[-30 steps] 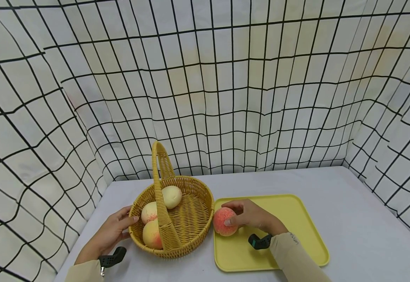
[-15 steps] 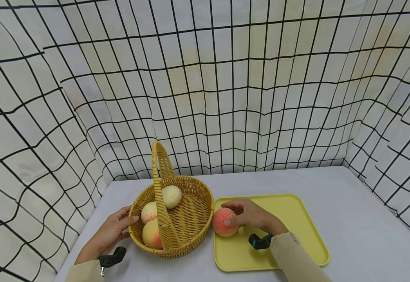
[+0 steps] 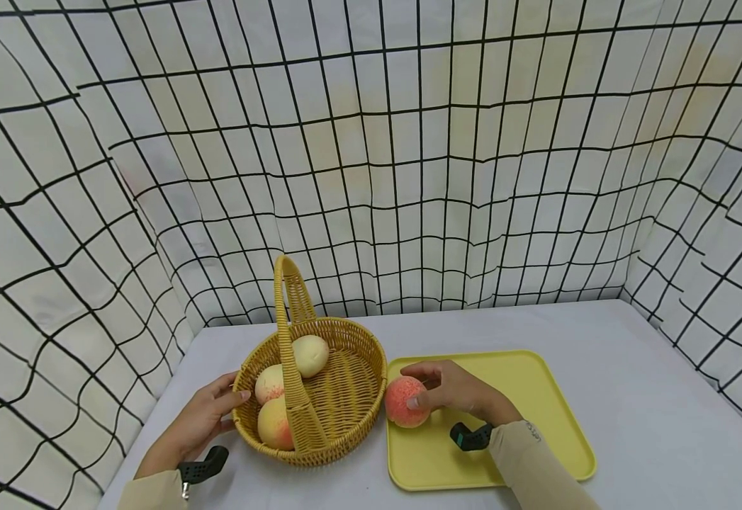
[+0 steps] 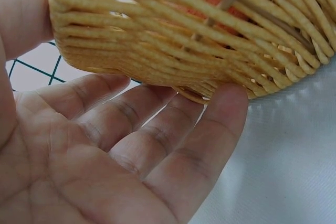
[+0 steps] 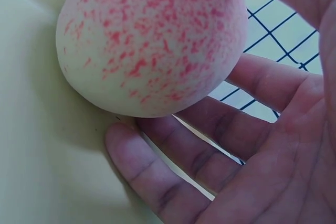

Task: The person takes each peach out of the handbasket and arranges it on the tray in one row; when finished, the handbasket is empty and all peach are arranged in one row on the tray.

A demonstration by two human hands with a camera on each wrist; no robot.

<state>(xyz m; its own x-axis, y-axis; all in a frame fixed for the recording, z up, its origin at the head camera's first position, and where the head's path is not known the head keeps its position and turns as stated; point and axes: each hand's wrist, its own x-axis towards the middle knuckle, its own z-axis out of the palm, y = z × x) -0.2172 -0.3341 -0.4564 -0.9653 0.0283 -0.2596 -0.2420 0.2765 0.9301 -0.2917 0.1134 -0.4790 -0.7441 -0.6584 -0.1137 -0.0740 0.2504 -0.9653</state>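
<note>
A speckled pink-red peach (image 3: 407, 401) is at the left edge of the yellow tray (image 3: 492, 471). My right hand (image 3: 456, 389) holds it, the thumb on its near side and the fingers round the far side. In the right wrist view the peach (image 5: 149, 45) shows a pale underside, with fingers (image 5: 205, 166) against and below it. At the left, my left hand (image 3: 208, 414) grips the wicker basket (image 3: 345, 425), thumb over the rim and fingertips (image 4: 228, 106) under the woven wall. Inside lie a cream peach (image 3: 310, 356), a speckled peach (image 3: 270, 384) and a yellow-red peach (image 3: 275, 423).
The basket's tall arched handle (image 3: 290, 354) rises over the fruit and partly covers it. Basket and tray stand side by side on a white-covered table (image 3: 651, 397). White cloth with a black grid (image 3: 409, 177) walls in the back and both sides.
</note>
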